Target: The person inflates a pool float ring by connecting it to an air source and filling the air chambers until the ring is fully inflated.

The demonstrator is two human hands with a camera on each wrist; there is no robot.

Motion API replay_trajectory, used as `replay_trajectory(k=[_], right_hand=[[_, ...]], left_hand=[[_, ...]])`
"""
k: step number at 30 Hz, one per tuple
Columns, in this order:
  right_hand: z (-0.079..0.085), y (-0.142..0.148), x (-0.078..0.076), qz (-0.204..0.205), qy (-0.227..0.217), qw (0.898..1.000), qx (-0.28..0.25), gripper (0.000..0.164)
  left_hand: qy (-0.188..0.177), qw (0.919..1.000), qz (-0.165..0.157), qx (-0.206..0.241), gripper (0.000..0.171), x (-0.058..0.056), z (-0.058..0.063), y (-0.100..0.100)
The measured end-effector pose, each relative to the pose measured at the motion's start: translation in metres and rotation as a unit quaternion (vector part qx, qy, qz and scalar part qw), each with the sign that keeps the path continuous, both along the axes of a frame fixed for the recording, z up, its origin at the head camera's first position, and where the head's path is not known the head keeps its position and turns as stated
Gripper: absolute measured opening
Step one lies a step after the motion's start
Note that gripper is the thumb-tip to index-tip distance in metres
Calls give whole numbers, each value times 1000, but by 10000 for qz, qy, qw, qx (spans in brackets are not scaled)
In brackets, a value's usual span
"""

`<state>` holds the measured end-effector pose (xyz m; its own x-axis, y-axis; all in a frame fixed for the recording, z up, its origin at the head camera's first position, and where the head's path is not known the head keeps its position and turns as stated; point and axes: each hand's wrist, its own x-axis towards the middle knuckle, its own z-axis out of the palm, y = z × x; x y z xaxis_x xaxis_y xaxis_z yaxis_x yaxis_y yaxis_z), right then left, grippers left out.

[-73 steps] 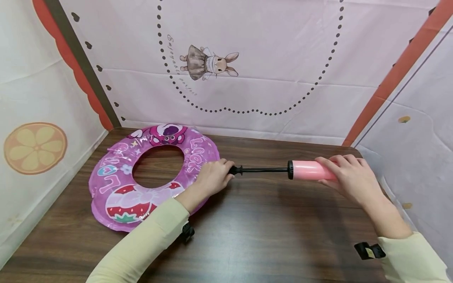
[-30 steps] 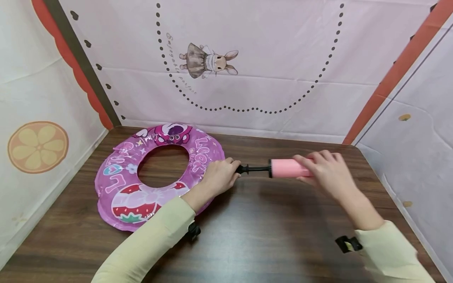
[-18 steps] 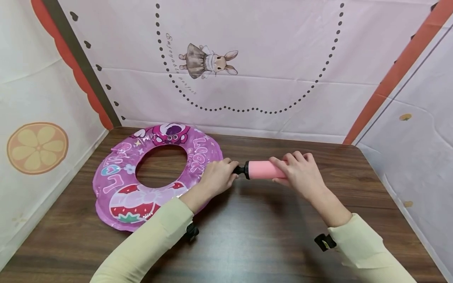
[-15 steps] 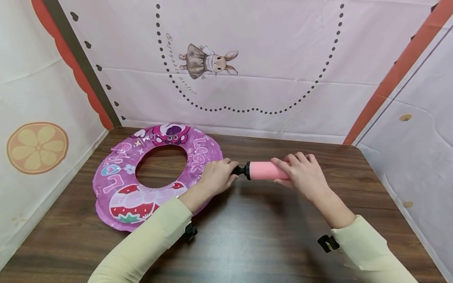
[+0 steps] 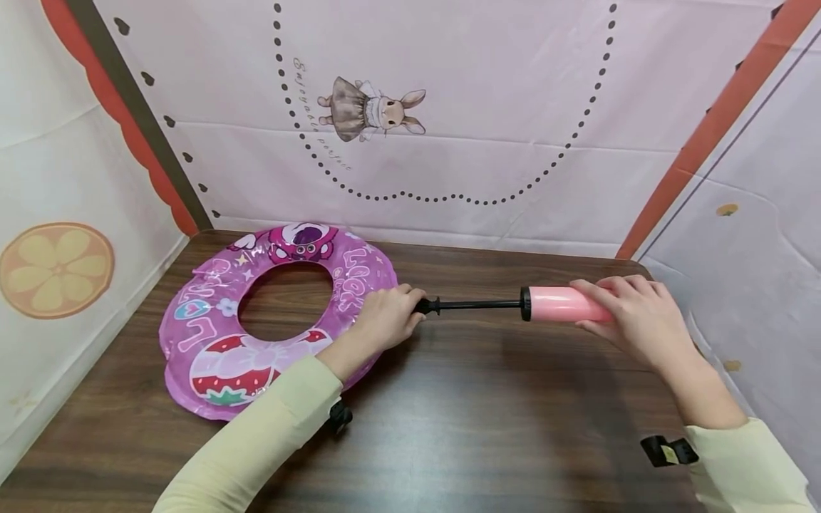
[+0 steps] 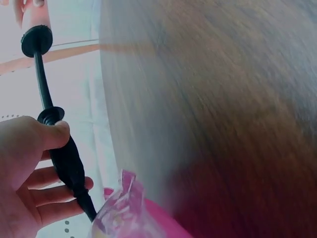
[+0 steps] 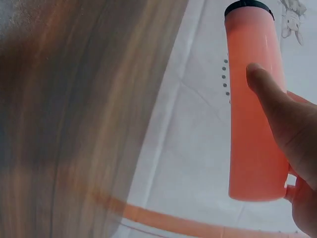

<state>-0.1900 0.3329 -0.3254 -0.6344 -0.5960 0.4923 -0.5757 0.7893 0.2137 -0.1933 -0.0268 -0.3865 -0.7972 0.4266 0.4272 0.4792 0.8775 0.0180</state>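
A hand pump spans the space between my hands, its pink barrel point(image 5: 559, 304) on the right and its black rod point(image 5: 481, 305) drawn well out. My right hand point(image 5: 641, 320) grips the barrel; the right wrist view shows the thumb point(image 7: 267, 91) along its side. My left hand point(image 5: 388, 317) holds the black handle end point(image 6: 67, 161), thumb and fingers around it. The handle's thin tip reaches the clear plastic valve area point(image 6: 124, 203) of the swim ring; the exact joint is hidden. The purple swim ring point(image 5: 186, 335), printed with strawberries and a bear, lies beside my left hand, looking mostly filled.
Under everything is a dark wooden table point(image 5: 449, 434). A pink printed cloth point(image 5: 487, 107) rises behind it, with white cloth walls point(image 5: 757, 285) at the sides. Black wrist cameras point(image 5: 668, 452) hang below the sleeves.
My right hand brought the barrel left until the rod was nearly covered, then drew it back right, so the rod is long again. My left hand and the ring shifted only slightly.
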Motion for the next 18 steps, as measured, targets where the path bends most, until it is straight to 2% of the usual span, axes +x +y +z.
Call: replay_trajectory(k=[3,6,11,15,18], right_hand=[[-6,-15,0,201,88,9998,27,66],[-15,-44,-5,460,230,9986,107,56],[-22,-82,-8,526,507,9971,205,57],[-25,-98,-9,546,561,9966,241,56],[-26,-99,-10,554,459,9970,274,56]], left_hand=[[-9,9999,-54,-105,31,0,2,3],[-43,9999,-38,-126,31,1,3,4],[58,10000,75,-26,28,3,2,5],[98,9999,100,-16,28,4,1,5],[-91,9998,155,-29,30,4,2,6]])
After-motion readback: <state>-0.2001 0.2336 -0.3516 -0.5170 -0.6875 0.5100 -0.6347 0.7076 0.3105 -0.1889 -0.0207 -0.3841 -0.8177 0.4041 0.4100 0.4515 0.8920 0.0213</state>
